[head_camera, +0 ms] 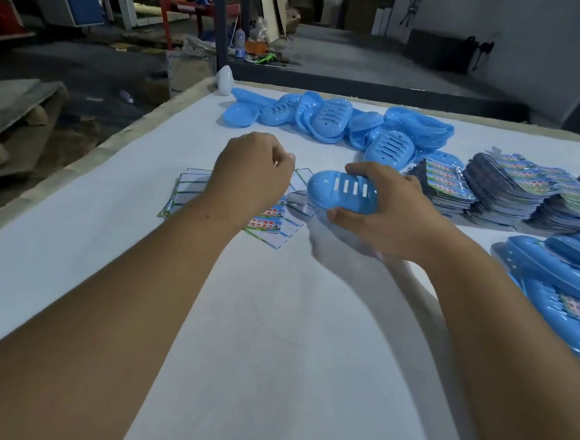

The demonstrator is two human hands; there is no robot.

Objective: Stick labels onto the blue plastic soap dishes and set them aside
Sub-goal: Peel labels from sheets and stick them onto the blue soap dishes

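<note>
While the right hand (pixel 390 214) grips a slotted blue plastic soap dish (pixel 343 191) above the white table (pixel 274 322), the left hand (pixel 251 169) curls over printed paper labels (pixel 271 225). Its fingertips are hidden, so any pinch is unclear.

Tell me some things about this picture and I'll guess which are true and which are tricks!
1. The right hand holds a blue soap dish. True.
2. The soap dish in the hand is red. False: it is blue, with slots in it.
3. The left hand is over the label sheets lying on the white table. True.
4. The pile of blue dishes sits on the floor. False: it lies on the table, at the far side.
5. Stacks of printed labels lie to the right of the held dish. True.
6. Both hands are flat on the table. False: the right has a grip on the dish; the left has its fingers curled.
</note>
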